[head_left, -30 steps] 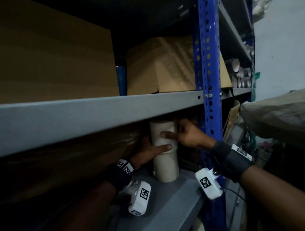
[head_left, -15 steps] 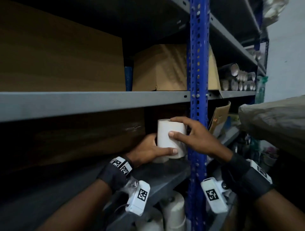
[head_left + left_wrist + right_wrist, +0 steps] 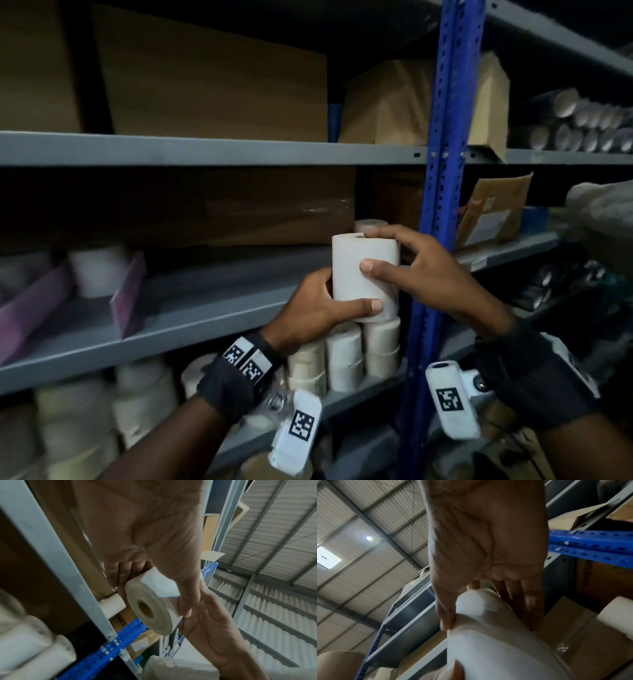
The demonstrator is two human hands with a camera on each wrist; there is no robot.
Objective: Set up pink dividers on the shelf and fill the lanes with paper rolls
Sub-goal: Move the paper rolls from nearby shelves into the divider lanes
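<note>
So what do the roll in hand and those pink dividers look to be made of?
Roll: wound paper, matte white, with a brown, likely cardboard, core showing in the left wrist view; both hands grip it. Dividers: flat pink-purple panels with a dull surface, maybe plastic or coated board; too blurred to say.

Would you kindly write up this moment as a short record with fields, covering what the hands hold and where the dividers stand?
held item: white paper roll, upright, in front of the shelf edge
left hand: grips the roll low, thumb across its front
right hand: grips the roll near the top, fingers over the rim
pink dividers: standing on the grey shelf, to the left
roll between dividers: one white roll
shelf below: stacked rolls
</note>
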